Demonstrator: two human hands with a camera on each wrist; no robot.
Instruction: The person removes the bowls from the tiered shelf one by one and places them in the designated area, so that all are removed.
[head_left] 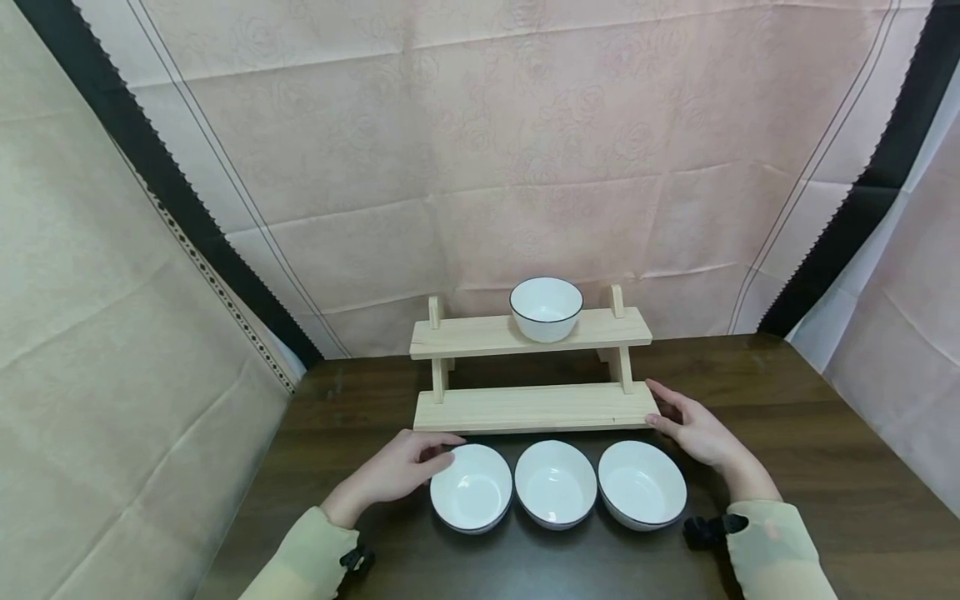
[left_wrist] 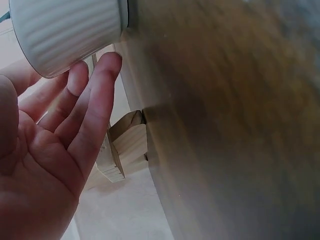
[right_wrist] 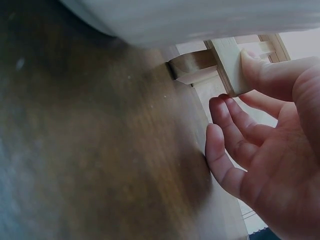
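A two-tier light wooden shelf (head_left: 525, 407) stands on the table. At the right end of its lower board, my right hand (head_left: 697, 429) pinches the wood (right_wrist: 231, 70) between thumb and fingers. My left hand (head_left: 401, 467) is beside the leftmost white bowl (head_left: 471, 492), its fingers reaching between that bowl and the shelf's front. In the left wrist view, those fingers (left_wrist: 95, 100) extend fairly straight, partly hidden behind the bowl (left_wrist: 70, 35); firm contact is unclear. A middle bowl (head_left: 556, 487) and a right bowl (head_left: 642, 487) complete the row. Another bowl (head_left: 546, 312) sits on the upper board.
The dark brown wooden table (head_left: 810, 417) has pale cloth (head_left: 525, 167) hanging behind it and at both sides. Black bands (head_left: 180, 183) run along the cloth's seams. The bowls stand close together just in front of the shelf.
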